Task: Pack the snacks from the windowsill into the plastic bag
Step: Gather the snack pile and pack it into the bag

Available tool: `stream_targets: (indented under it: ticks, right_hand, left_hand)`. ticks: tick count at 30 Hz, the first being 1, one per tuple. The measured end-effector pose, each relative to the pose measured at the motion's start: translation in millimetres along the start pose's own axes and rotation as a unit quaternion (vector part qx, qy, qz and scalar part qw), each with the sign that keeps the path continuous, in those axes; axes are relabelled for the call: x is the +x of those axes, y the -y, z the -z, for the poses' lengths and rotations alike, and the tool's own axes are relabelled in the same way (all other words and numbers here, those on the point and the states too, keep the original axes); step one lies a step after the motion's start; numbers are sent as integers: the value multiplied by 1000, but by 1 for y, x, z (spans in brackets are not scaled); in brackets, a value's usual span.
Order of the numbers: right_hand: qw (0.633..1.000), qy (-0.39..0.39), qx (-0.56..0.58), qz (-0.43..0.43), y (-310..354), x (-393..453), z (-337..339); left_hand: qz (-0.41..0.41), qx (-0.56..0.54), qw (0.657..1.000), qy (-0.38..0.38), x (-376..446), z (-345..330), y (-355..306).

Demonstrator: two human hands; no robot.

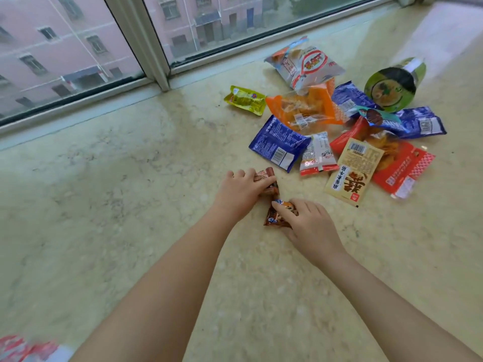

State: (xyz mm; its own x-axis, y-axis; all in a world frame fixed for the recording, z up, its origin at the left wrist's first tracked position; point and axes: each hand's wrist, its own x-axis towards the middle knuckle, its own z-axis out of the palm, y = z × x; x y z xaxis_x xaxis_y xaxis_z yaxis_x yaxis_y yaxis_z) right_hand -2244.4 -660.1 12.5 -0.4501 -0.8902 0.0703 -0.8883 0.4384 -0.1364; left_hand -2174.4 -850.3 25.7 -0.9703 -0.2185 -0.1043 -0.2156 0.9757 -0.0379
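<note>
A heap of snack packets lies on the marble windowsill at the right: a blue packet, an orange one, a yellow one, a beige sachet, a red packet and a green tub. My left hand grips a small brown packet lying on the sill. Just right of it, my right hand pinches another small brown packet. A red-and-white plastic edge, blurred, shows at the bottom left corner.
The window frame and glass run along the far edge of the sill. A white-and-red packet and more blue packets lie in the heap. Bare marble stretches to the left and toward me.
</note>
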Motion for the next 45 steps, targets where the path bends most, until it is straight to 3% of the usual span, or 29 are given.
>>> stream_targets:
  ticks: [7, 12, 14, 19, 26, 36, 41, 45]
  right_hand:
    - [999, -37, 34, -13, 37, 0, 18]
    - [996, -82, 37, 24, 84, -10, 50]
    - [993, -101, 38, 43, 108, -15, 66]
    - [986, -141, 57, 66, 162, -29, 107]
    - [975, -169, 88, 111, 250, -48, 163]
    - [943, -195, 158, 219, 406, -76, 194]
    - [933, -147, 199, 260, 481, -97, 202]
    - [942, -79, 138, 296, 534, -114, 189]
  left_hand:
    - [179, -93, 974, -104, -70, 7, 8]
    - [307, -134, 940, -62, -143, 51, 11]
    - [328, -122, 935, -63, -173, 65, 12]
    - [316, -93, 932, -148, -236, 115, 19]
    - [351, -48, 902, -248, -347, 177, 43]
    - [468, 27, 859, -208, -535, 189, 71]
    - [540, 36, 821, -182, -610, 169, 83]
    - [594, -22, 792, -137, -643, 145, 88]
